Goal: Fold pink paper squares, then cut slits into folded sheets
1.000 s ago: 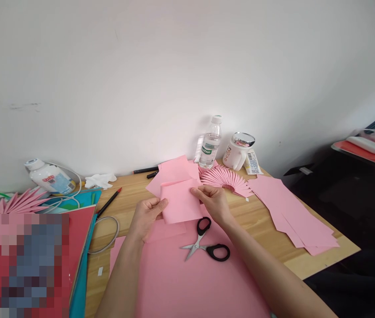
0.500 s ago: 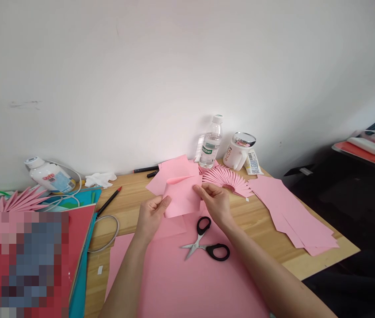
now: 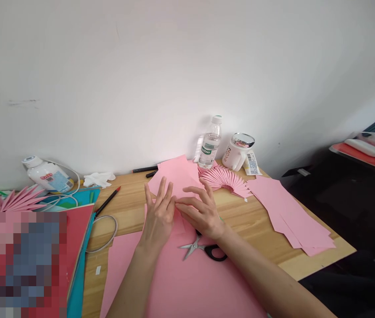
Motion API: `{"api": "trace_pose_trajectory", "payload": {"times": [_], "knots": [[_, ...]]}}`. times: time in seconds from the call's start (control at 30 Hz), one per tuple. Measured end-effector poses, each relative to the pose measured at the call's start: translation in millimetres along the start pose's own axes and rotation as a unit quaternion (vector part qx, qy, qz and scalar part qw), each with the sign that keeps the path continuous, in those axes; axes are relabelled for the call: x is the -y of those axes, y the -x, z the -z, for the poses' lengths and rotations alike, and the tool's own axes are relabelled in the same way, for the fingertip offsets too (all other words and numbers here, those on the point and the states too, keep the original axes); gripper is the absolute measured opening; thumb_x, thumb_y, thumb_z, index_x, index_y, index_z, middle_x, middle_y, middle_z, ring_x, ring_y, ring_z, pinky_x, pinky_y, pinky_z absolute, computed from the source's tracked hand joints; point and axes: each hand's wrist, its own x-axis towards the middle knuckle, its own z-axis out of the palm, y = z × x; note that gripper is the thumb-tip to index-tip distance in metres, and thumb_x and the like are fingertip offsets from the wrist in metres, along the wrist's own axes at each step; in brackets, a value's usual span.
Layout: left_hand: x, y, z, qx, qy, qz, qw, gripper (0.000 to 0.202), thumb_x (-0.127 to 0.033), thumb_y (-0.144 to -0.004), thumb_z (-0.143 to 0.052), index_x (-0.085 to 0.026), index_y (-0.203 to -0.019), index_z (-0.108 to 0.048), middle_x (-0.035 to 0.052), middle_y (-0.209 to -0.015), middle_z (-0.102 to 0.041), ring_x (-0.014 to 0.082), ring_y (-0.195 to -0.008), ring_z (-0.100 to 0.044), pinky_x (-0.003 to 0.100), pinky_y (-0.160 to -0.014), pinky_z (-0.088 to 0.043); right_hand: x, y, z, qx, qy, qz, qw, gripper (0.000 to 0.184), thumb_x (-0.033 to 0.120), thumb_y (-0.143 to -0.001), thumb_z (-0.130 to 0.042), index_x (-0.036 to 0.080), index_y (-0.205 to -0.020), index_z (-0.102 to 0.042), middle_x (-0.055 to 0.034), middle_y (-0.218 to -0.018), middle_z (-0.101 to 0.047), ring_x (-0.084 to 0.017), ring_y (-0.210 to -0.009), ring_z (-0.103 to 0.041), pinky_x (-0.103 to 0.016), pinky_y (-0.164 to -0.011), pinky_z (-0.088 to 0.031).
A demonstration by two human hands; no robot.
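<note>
My left hand [image 3: 161,214] has its fingers spread over pink paper, back of the hand facing up. Close against it, my right hand [image 3: 204,211] also has its fingers apart, and the fingertips of both meet near the middle. A pink paper piece [image 3: 180,224] lies beneath them, mostly covered, so its shape cannot be made out. Just nearer to me, black-handled scissors [image 3: 194,247] rest with parted blades on a large pink sheet [image 3: 200,287]. Beyond my hands are stacked pink sheets [image 3: 176,170].
Behind the right hand stand a water bottle [image 3: 210,143] and a white mug [image 3: 237,152], with a pleated pink fan [image 3: 225,179] in front. Pink cut sheets [image 3: 290,216] lie at the right. A red-tipped pen [image 3: 108,201], a cable [image 3: 116,229] and a red folder [image 3: 78,238] are left.
Earlier both hands pinched a curled pink paper by its sides in the air. Now it is lowered, and the hands are spread and drawn together over it.
</note>
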Motion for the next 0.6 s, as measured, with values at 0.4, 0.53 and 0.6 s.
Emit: {"api": "trace_pose_trajectory", "payload": {"times": [0.4, 0.53, 0.6], "knots": [[-1.5, -3.1, 3.6, 0.020, -0.006, 0.001, 1.000, 0.023, -0.006, -0.086, -0.039, -0.013, -0.092, -0.060, 0.0113, -0.111, -0.064, 0.0302, -0.126, -0.036, 0.069, -0.099, -0.004, 6.7, -4.8, -1.3, 0.008, 0.026, -0.010, 1.000, 0.014, 0.010, -0.080, -0.057, 0.024, -0.083, -0.056, 0.0063, -0.081, -0.069, -0.017, -0.094, -0.056, -0.048, -0.103, -0.023], [-1.7, -3.8, 3.5, 0.021, -0.018, -0.012, 1.000, 0.021, -0.006, -0.086, -0.040, -0.013, -0.087, -0.060, 0.0114, -0.112, -0.064, 0.0312, -0.125, -0.037, 0.070, -0.098, -0.004, 6.6, -3.5, -3.7, -0.002, 0.034, -0.018, 0.999, 0.015, 0.009, -0.078, -0.057, 0.024, -0.081, -0.056, 0.0063, -0.074, -0.068, -0.016, -0.091, -0.057, -0.047, -0.101, -0.025], [-1.3, -4.0, 4.4, 0.024, -0.020, -0.014, 0.999, 0.021, -0.005, -0.085, -0.040, -0.013, -0.087, -0.060, 0.0111, -0.112, -0.064, 0.0319, -0.125, -0.037, 0.071, -0.097, -0.003, 5.9, -2.9, -5.4, -0.009, 0.035, -0.022, 0.999, 0.014, 0.010, -0.078, -0.057, 0.024, -0.080, -0.056, 0.0063, -0.073, -0.068, -0.016, -0.090, -0.057, -0.046, -0.100, -0.026]]}}
